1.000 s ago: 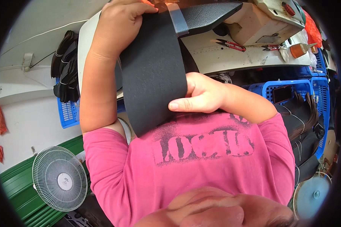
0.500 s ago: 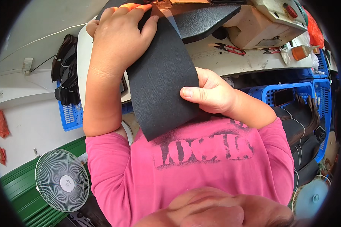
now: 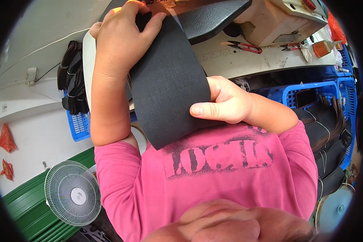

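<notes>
Drawn slightly nearer to the body than half a second ago, the right hand (image 3: pixel 230 105) has been shifted along with the near part of the black sheet (image 3: pixel 169 80), while the index finger of the left hand (image 3: pixel 121 40) is now more sharply bent. By the right hand, the sheet is clamped at its right edge: the thumb is laid on the upper face, and the other fingers are partly hidden behind the edge. By the left hand, the sheet is touched at its far left part, with the thumb spread over it; whether it is pinched or only pressed there cannot be told. The hands are held well apart, and the sheet is stretched between them, its near corner hanging just before the pink shirt (image 3: pixel 213 181). Far right of the sheet, a dark textured machine part (image 3: pixel 213 20) is seen over the white table (image 3: pixel 266 60). On the table's right side, red-handled snips (image 3: pixel 248 47) and an orange bottle (image 3: pixel 322 49) are placed.
</notes>
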{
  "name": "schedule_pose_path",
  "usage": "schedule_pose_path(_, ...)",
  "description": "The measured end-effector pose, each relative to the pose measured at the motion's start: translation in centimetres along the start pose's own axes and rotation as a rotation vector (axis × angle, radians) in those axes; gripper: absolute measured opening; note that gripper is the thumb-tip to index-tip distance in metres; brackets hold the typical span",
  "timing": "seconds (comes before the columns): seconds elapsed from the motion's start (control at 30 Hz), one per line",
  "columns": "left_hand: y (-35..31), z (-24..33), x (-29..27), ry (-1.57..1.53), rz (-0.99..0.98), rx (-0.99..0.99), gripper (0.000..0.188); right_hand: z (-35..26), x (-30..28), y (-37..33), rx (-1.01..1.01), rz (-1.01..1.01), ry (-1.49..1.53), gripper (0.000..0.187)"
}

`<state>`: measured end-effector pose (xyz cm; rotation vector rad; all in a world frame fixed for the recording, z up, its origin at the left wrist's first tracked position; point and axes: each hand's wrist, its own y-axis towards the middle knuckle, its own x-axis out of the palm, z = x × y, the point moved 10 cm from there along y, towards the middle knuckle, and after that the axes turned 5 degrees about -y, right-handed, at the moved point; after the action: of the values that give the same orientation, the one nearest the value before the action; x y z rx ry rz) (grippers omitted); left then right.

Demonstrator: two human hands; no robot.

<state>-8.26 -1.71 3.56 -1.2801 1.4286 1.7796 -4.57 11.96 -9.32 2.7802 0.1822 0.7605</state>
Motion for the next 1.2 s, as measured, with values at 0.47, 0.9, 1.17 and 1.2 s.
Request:
schedule_pose_path(0.47,-0.3,-2.3,1.3,-0.391,-0.027,-0.181,0.039,-3.1,-0.8,-0.1,-0.131,0.021,-0.147,0.025)
schedule_pose_path(0.9,-0.1,-2.5,1.3,-0.362,-0.016,-0.139,0.04,-2.2,-2.8,0.2,-0.044,0.192,0.115,0.025)
schedule_pose_path(1.17,-0.2,-2.1,0.7,-0.346,-0.037,-0.124,0.04,-3.0,-4.0,1.9,0.021,0.29,-0.031,0.023)
schedule_pose_path(1.2,-0.3,-2.0,0.7,-0.361,-0.048,-0.126,0.041,-3.2,-4.1,2.2,0.016,0.295,-0.017,0.023)
